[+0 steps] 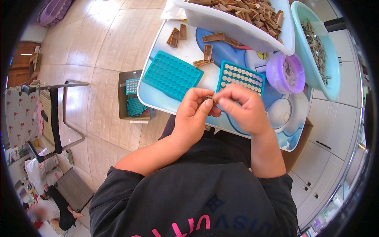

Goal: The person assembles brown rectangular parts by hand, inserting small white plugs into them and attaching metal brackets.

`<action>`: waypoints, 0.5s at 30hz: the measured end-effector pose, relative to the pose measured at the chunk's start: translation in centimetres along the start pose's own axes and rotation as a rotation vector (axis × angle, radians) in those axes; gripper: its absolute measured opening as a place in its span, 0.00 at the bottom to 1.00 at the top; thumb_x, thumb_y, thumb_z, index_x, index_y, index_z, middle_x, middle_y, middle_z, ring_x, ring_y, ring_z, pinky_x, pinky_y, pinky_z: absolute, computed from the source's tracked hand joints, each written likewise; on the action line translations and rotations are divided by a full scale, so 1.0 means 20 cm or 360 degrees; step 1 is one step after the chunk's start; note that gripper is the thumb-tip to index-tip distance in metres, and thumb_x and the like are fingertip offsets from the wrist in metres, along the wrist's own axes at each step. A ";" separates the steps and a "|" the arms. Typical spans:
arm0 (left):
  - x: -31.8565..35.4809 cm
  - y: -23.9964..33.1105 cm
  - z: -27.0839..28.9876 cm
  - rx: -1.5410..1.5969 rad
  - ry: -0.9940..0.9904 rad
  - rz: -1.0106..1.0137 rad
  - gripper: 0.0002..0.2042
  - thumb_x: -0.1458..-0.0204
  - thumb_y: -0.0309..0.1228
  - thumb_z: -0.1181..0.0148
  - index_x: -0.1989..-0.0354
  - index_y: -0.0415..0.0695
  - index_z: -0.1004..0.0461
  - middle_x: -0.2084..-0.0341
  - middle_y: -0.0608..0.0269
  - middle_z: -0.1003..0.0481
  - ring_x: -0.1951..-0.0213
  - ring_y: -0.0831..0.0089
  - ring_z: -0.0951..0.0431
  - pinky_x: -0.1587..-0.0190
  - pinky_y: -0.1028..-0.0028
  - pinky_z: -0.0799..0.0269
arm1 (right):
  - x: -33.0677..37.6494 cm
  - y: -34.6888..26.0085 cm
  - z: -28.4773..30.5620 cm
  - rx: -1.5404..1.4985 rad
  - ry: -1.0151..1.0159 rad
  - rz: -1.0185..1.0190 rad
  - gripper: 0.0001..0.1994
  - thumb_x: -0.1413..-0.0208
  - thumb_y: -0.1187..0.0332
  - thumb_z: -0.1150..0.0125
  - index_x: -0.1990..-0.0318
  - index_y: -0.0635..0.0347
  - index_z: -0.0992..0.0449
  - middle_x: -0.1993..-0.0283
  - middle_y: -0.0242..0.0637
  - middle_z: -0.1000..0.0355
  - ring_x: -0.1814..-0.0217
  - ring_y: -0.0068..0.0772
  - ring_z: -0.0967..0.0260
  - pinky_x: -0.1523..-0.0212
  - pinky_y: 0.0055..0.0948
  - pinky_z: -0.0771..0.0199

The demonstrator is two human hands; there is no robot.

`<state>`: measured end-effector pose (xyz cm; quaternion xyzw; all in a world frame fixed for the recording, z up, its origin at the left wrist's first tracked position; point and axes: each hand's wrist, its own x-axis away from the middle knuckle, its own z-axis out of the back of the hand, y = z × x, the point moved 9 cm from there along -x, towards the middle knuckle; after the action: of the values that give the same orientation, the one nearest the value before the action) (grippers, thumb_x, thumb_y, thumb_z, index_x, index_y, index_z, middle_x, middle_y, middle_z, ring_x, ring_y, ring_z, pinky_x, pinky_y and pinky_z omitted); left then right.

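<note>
Pink and dark-blue lettering (191, 226) stands on the black shirt (166, 193).

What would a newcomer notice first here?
Probably the big white tub heaped with brown pieces, at the top of the frame. Below it, two teal trays stand out: an empty one on the left and one dotted with pale round pieces on the right. Nearest the wearer, the left hand and right hand meet at a small brown object.
</note>
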<state>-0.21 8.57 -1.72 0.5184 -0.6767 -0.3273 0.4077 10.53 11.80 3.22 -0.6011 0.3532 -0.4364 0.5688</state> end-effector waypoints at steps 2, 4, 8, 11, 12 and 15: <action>-0.01 -0.01 0.00 0.0152 -0.0007 0.0070 0.07 0.42 0.25 0.52 0.57 0.38 0.36 0.67 0.59 0.29 0.68 0.75 0.28 0.63 0.74 0.28 | -0.10 -0.03 0.08 0.0386 0.0187 0.0129 0.04 0.53 0.76 0.45 0.69 0.62 0.25 0.73 0.38 0.33 0.70 0.36 0.32 0.70 0.30 0.33; -0.01 -0.03 0.00 0.0187 -0.0013 0.0116 0.07 0.42 0.26 0.52 0.57 0.39 0.36 0.67 0.59 0.29 0.69 0.75 0.28 0.64 0.74 0.29 | -0.21 -0.15 0.15 0.1201 0.0495 0.0575 0.05 0.53 0.75 0.46 0.67 0.59 0.25 0.70 0.36 0.32 0.70 0.35 0.31 0.70 0.31 0.31; -0.01 -0.06 -0.01 0.0266 0.0014 0.0241 0.08 0.42 0.27 0.53 0.55 0.39 0.36 0.67 0.60 0.30 0.70 0.75 0.29 0.63 0.74 0.30 | -0.42 -0.20 0.08 0.2105 0.0637 0.1161 0.08 0.55 0.72 0.46 0.66 0.54 0.26 0.66 0.33 0.31 0.68 0.34 0.28 0.68 0.34 0.27; 0.00 -0.05 -0.04 0.0333 0.0080 0.0436 0.10 0.40 0.29 0.54 0.53 0.39 0.36 0.68 0.61 0.30 0.70 0.76 0.29 0.62 0.74 0.30 | -0.54 -0.09 0.04 0.2408 0.0434 0.1074 0.06 0.56 0.71 0.46 0.68 0.53 0.28 0.67 0.32 0.33 0.68 0.34 0.28 0.70 0.34 0.26; 0.00 -0.06 -0.04 0.0330 0.0086 0.0432 0.10 0.40 0.29 0.54 0.53 0.39 0.36 0.68 0.61 0.30 0.70 0.76 0.29 0.62 0.74 0.30 | -0.55 -0.08 0.04 0.2402 0.0433 0.1081 0.06 0.56 0.71 0.46 0.68 0.53 0.28 0.67 0.32 0.33 0.68 0.34 0.28 0.70 0.34 0.26; 0.02 -0.11 -0.08 0.0444 -0.0041 0.0629 0.12 0.39 0.32 0.56 0.51 0.39 0.36 0.68 0.62 0.30 0.69 0.76 0.29 0.61 0.74 0.30 | -0.55 -0.07 0.06 0.2485 0.0476 0.1105 0.05 0.57 0.70 0.46 0.70 0.53 0.31 0.70 0.32 0.35 0.69 0.33 0.28 0.72 0.35 0.26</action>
<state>2.07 7.53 -2.90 0.4228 -0.8088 -0.1511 0.3797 7.43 22.54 3.30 0.1669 0.1872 -0.4302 0.8672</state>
